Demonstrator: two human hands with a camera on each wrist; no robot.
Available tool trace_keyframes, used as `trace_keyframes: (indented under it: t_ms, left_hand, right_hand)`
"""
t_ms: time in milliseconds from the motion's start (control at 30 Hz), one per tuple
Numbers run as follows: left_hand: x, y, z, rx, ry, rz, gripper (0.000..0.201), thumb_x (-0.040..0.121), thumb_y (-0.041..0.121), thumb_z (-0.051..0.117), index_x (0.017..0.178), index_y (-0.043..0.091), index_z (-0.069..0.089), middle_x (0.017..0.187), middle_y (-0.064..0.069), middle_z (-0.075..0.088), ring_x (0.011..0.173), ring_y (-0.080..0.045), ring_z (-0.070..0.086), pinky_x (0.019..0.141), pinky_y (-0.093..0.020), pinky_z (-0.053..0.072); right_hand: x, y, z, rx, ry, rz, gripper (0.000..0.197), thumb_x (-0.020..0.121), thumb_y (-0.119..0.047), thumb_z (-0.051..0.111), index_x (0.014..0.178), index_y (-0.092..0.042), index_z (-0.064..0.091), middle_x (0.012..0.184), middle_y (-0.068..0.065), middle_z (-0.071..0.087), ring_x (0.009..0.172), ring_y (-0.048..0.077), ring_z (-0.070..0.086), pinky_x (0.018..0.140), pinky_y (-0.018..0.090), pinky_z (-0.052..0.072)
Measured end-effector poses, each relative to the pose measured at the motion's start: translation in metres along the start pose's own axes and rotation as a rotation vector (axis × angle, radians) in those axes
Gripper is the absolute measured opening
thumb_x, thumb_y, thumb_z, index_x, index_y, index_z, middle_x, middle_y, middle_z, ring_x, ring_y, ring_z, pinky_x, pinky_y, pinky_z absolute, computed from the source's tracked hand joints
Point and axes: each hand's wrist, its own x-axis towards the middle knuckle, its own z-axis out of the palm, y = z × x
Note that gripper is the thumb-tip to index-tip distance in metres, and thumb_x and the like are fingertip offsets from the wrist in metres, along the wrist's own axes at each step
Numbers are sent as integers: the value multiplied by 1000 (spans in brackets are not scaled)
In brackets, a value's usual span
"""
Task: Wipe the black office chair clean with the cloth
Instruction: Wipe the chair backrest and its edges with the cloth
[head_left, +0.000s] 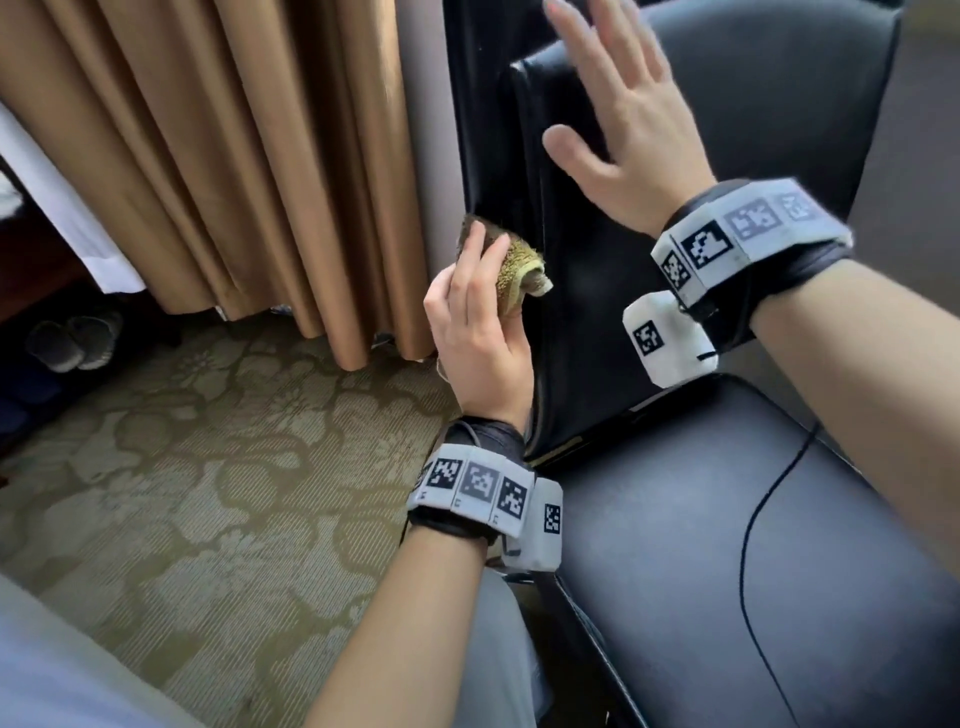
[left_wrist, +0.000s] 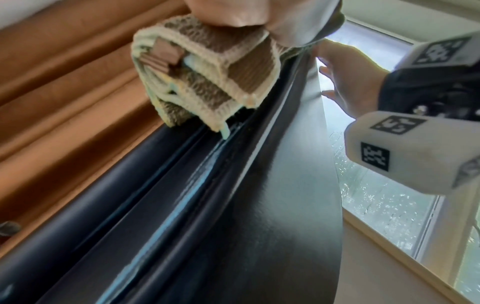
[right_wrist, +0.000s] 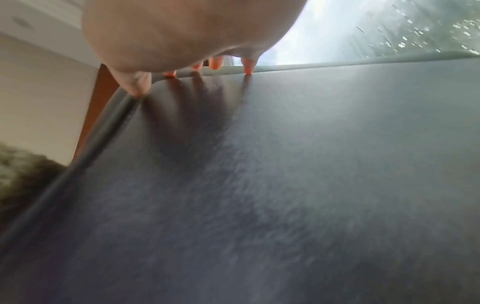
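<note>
Folded terry cloth (head_left: 511, 267), brown w/ pale edging, is pressing on the black office chair (head_left: 582, 312) backrest's side edge, near the curtain (head_left: 234, 156). Looks soft, light, bunchable; best held wadded. Left hand (head_left: 480, 332) is gripping it, fingers curled. Right hand (head_left: 623, 140) is bracing the backrest, fingers spread flat. The vinyl is prob. smooth and slick.

One black office chair (head_left: 649, 545), one cloth (head_left: 511, 265), two hands, two wrist bands, two slippers (head_left: 72, 340).
</note>
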Motion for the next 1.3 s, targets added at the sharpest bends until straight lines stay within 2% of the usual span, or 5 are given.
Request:
trace_keyframes:
  t_ms: [300, 600, 767, 967, 1300]
  left_hand:
    - [1, 4, 12, 57, -9, 63, 49, 80, -2, 62, 124, 17, 50, 129, -5, 58, 103, -25, 47, 91, -39, 45]
    - [-24, 3, 6, -30, -55, -29, 34, 90, 8, 54, 123, 10, 52, 128, -9, 57, 107, -22, 45, 98, -34, 41]
    - [14, 12, 9, -22, -39, 58, 39, 85, -1, 57, 123, 7, 56, 130, -9, 56, 106, -24, 45, 96, -33, 40]
    - [-18, -6, 3, 55, -165, 106, 47, 83, 6, 53, 128, 17, 45, 135, 3, 47, 109, -23, 43, 97, -38, 41]
    - [26, 14, 13, -26, 34, 25, 40, 82, -8, 63, 120, 3, 59, 128, -11, 57, 104, -22, 45, 97, -29, 40]
  right_hand:
    - [-1, 15, -2, -94, 15, -192, 60, 82, -29, 54, 133, -1, 41, 134, 22, 41, 127, 33, 36, 109, 43, 28]
    - [18, 3, -9, -64, 20, -75, 63, 85, -40, 44, 140, -10, 35, 136, 17, 40, 124, 30, 34, 100, 29, 26]
    - [45, -5, -14, -164, -118, -202, 79, 81, -56, 42, 147, -16, 22, 144, 11, 34, 130, 34, 28, 106, 36, 17]
    - [62, -2, -21, -238, -174, -270, 92, 73, -66, 49, 148, -24, 18, 147, 12, 26, 133, 37, 25, 110, 49, 17]
    - [62, -5, -21, -256, -160, -273, 89, 73, -64, 50, 146, -22, 23, 145, 10, 34, 130, 33, 33, 105, 43, 24]
